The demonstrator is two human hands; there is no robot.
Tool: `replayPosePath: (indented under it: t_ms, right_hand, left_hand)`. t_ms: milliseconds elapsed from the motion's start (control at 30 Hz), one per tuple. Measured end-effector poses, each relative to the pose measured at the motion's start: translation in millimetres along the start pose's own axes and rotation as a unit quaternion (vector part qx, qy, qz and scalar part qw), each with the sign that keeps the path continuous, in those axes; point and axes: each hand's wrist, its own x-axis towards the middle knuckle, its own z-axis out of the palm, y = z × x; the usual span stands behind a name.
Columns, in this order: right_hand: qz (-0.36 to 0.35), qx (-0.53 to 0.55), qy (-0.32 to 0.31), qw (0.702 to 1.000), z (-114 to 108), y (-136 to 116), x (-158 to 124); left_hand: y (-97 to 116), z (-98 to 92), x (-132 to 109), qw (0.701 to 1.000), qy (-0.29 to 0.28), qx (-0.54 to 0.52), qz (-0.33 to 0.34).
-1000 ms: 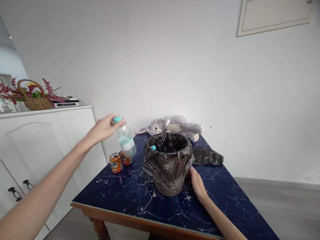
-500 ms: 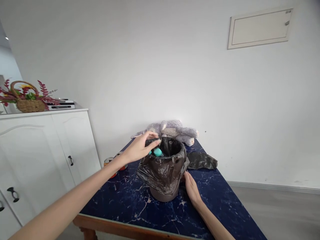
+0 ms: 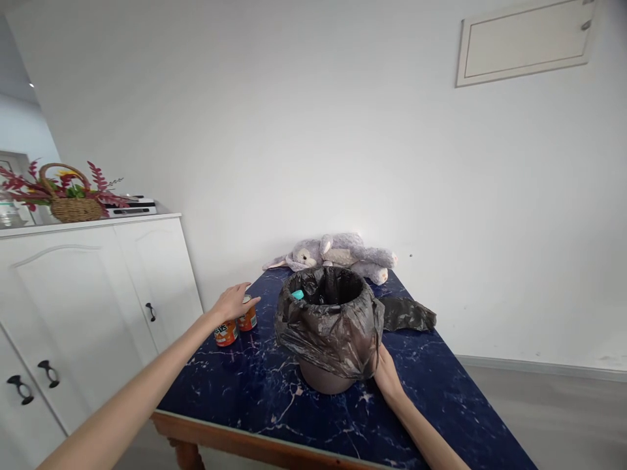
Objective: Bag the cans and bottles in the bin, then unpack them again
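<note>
My left hand (image 3: 236, 302) hovers with fingers spread over two orange drink cans (image 3: 236, 326) on the left side of the blue marble table (image 3: 255, 391), holding nothing. My right hand (image 3: 385, 375) rests against the lower right side of a round bin (image 3: 329, 378) lined with a black bag (image 3: 328, 326); most of its fingers are hidden behind the bin. A teal bottle cap (image 3: 297, 294) shows inside the bin at its left rim.
A grey plush toy (image 3: 337, 251) lies at the table's far end against the wall. A spare black bag (image 3: 409, 314) lies right of the bin. A white cabinet (image 3: 78, 294) with a flower basket (image 3: 71, 196) stands to the left.
My left hand carried a clear bottle with a teal cap to the bin, let it go inside, then drew back left over the cans. My right hand stayed at the bin.
</note>
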Motion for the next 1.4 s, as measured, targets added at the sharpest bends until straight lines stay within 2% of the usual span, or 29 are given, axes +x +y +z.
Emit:
replayPosePath:
  t_ms: [167,267,367,467,533,600,633,700,767,800,867,967,1033,1100,1200,1300,1400]
  right_hand:
    - [0.005,-0.006,0.003,1.0,0,-1,-1]
    - [0.006,-0.01,0.005,1.0,0,-2,0]
    - [0.007,-0.014,0.007,1.0,0,-2,1]
    - [0.004,-0.013,0.008,1.0,1,-3,2]
    - [0.001,-0.01,0.009,1.0,1,-4,2]
    - [-0.001,-0.009,0.009,1.0,1,-5,2]
    - [-0.002,-0.008,0.008,1.0,1,-5,2]
    - [-0.003,-0.008,0.006,1.0,1,-6,2]
    - [-0.005,-0.01,0.004,1.0,1,-7,2]
    - [-0.006,-0.01,0.004,1.0,1,-8,2]
    - [-0.008,-0.012,0.003,1.0,2,-9,2]
    - [-0.01,-0.014,0.003,1.0,2,-10,2]
    - [-0.011,-0.015,0.002,1.0,2,-10,2]
    - [-0.011,-0.016,0.0,1.0,2,-10,2]
    - [-0.011,-0.016,-0.001,1.0,1,-9,2]
    - [-0.009,-0.018,-0.002,1.0,0,-9,2]
    - [-0.005,-0.018,-0.005,1.0,-2,-8,2]
  left_hand:
    - [-7,33.0,0,0.999,-0.019,0.034,-0.013]
    - [-2,37.2,-4,0.999,-0.032,0.027,0.023]
    - [6,30.9,-10,0.998,-0.037,0.011,0.055]
    - [18,13.9,-14,0.998,-0.005,0.004,0.055]
    - [32,-5.5,-12,0.998,0.044,0.003,0.045]
    - [52,-31.2,-9,0.992,0.121,-0.014,0.034]
    - [65,-45.6,-8,0.985,0.167,-0.032,0.034]
    - [92,-73.7,-7,0.95,0.281,-0.113,0.069]
    - [119,-96.1,-10,0.922,0.323,-0.168,0.129]
    - [132,-103.8,-13,0.918,0.319,-0.178,0.157]
    - [153,-111.7,-23,0.922,0.276,-0.181,0.201]
    - [175,-111.8,-38,0.944,0.152,-0.155,0.25]
    - [180,-111.2,-46,0.952,0.08,-0.132,0.265]
    - [176,-112.8,-50,0.957,0.062,-0.122,0.258]
    - [148,-113.6,-46,0.964,0.102,-0.103,0.221]
    - [92,-101.2,-32,0.979,0.104,-0.053,0.165]
    - [27,-72.8,-19,0.999,0.012,-0.027,0.044]
